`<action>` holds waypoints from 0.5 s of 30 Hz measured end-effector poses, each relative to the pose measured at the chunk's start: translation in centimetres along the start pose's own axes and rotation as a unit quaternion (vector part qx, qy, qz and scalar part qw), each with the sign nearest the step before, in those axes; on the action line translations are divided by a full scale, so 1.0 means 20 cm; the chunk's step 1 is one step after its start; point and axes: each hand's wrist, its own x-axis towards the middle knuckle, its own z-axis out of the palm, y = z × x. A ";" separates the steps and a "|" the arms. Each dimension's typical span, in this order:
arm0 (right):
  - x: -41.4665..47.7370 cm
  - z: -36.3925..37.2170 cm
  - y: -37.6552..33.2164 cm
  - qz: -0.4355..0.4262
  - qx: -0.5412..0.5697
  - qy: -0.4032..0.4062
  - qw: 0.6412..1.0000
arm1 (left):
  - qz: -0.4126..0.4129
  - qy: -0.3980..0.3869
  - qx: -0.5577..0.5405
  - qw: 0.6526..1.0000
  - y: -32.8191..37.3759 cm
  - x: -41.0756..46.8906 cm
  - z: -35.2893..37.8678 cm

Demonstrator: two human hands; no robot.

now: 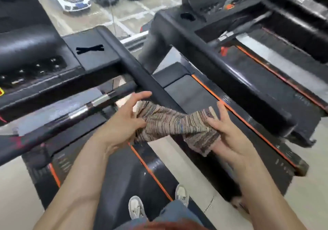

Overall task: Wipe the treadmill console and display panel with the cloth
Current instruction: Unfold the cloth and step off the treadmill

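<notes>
The cloth [174, 125] is stretched in the air between two hands, above the gap between two treadmills. It looks soft, light and floppy, so it should bunch up easily; a good hold is a wad in the palm. The left hand [122, 123] has the cloth's left end against its palm, with its fingers spread open. The right hand [225, 132] pinches the other end, fingers partly curled. The console [40, 64] is up and to the left, just past the black handrail [142, 77]. There is open room above that rail.
</notes>
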 end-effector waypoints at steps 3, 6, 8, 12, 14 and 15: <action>-0.17 -0.24 -0.12 0.002 -0.128 0.074 0.989 | -0.016 -0.033 0.193 0.980 -0.05 0.08 0.25; -0.34 -0.49 -0.25 -0.025 -0.218 0.128 0.967 | -0.005 -0.031 0.167 0.985 -0.07 0.11 0.55; -0.45 -0.69 -0.31 -0.054 -0.274 0.174 0.944 | -0.021 -0.049 0.098 0.994 -0.10 0.12 0.76; -0.64 -1.13 -0.41 -0.109 -0.354 0.252 0.894 | -0.063 -0.065 -0.030 0.995 -0.19 0.13 1.22; -0.70 -1.41 -0.45 -0.128 -0.378 0.294 0.869 | -0.083 -0.070 -0.072 0.991 -0.24 0.11 1.48; -0.74 -1.55 -0.47 -0.127 -0.378 0.311 0.863 | -0.088 -0.085 -0.067 0.990 -0.27 0.10 1.60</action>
